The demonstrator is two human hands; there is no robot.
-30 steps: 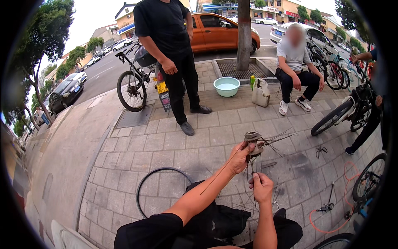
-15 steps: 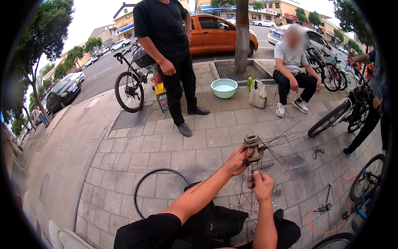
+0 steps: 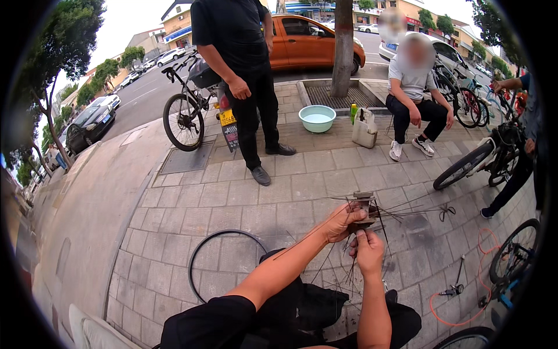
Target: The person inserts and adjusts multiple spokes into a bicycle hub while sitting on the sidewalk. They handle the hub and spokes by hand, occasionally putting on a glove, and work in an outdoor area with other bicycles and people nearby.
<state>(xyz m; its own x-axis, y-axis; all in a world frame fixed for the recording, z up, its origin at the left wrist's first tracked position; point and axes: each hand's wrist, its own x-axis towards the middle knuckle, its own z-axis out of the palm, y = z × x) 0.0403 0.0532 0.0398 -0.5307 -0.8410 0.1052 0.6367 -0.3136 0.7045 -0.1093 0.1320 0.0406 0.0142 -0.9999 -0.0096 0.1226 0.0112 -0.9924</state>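
My left hand [image 3: 342, 223] is wrapped round a dirty metal wheel hub [image 3: 364, 196], held above my lap. Long thin spokes [image 3: 397, 215] fan out from the hub to the right, to the left and downward; one lies along my left forearm. Just under the hub's lower flange, my right hand [image 3: 369, 250] has its thumb and fingers pinched together on a spoke, close to the metal. The exact grip point of the right fingers is partly hidden. More spoke ends hang below, over the dark cloth on my lap.
A black wheel ring [image 3: 192, 269] lies on the paving at left. A small dark tool [image 3: 447, 213] and a pump [image 3: 452, 289] with orange hose lie at right, beside bicycles. Farther off are a basin [image 3: 317, 120], a jug [image 3: 364, 132], a standing person and a seated person.
My right hand has risen toward the hub's lower flange. The hub has turned in my left hand, and its spokes now spread more to the left and right.
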